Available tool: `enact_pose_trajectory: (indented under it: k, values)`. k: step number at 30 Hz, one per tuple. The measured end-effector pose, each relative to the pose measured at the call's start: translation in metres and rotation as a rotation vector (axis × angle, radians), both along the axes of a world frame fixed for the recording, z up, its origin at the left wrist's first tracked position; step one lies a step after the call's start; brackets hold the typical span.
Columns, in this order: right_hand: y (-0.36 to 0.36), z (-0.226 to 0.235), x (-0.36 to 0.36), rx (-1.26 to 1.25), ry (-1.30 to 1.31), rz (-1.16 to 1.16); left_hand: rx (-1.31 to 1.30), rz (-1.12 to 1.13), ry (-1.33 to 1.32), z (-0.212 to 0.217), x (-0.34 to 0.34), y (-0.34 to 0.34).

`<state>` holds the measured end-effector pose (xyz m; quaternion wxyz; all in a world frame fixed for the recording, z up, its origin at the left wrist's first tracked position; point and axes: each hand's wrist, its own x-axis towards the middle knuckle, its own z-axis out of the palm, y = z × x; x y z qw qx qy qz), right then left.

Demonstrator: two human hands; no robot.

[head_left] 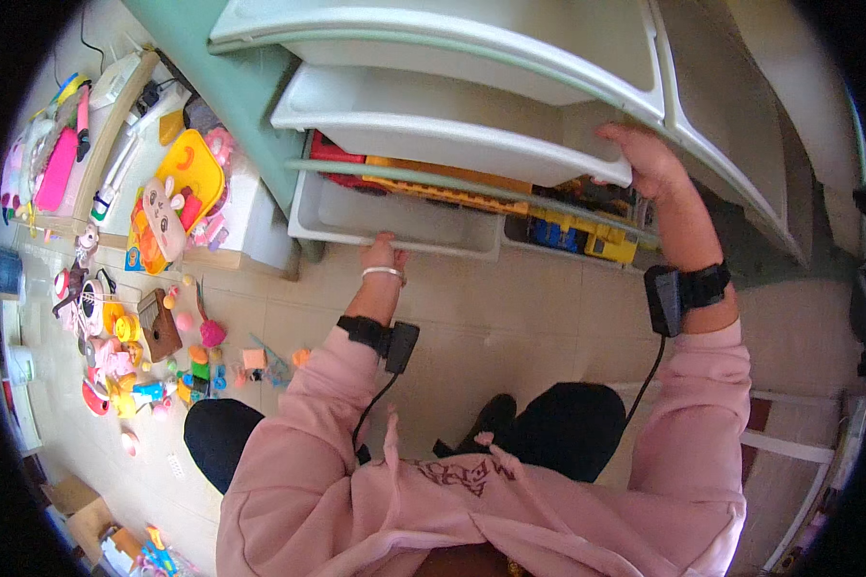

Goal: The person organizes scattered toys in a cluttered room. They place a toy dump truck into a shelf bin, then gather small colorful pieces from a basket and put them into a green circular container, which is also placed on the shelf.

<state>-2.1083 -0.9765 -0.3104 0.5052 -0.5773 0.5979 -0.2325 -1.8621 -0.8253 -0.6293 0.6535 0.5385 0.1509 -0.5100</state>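
My left hand point(385, 262), a white band at its wrist, curls its fingers over the front rim of a low white storage bin point(445, 246). The visible inside of that bin holds nothing. My right hand point(643, 162) grips the right end of the white storage bin point(443, 137) one level up, thumb and fingers around its corner. That upper bin sticks out from the rack and its visible inside is bare. Behind and below it show yellow and red toy vehicles point(452, 190), partly hidden by a green rail point(423, 180).
Another white bin point(471, 43) juts out at the top of the green rack point(197, 87). Loose toys point(125, 337) litter the floor at left, beside a brown thumb piano point(160, 324). A low cabinet point(250, 207) carries more toys. My knees point(573, 423) are near the rack.
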Motion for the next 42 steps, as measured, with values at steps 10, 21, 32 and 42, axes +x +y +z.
enact_pose_trajectory:
  k: [10, 21, 32, 42]
  values:
    - [0.004, -0.014, 0.001, -0.027, -0.085, -0.097, 0.052, -0.072, -0.043, -0.038, 0.007, -0.049]
    - [-0.012, -0.080, 0.009, -0.022, -0.097, -0.101, 0.189, -0.185, -0.010, -0.065, -0.001, -0.072]
    - [-0.020, -0.112, 0.022, 0.119, -0.211, -0.019, 0.186, -0.203, -0.065, -0.050, 0.040, -0.030]
    - [-0.035, -0.111, 0.026, -0.085, 0.156, 0.070, 0.199, -0.285, -0.255, -0.065, 0.129, -0.026]
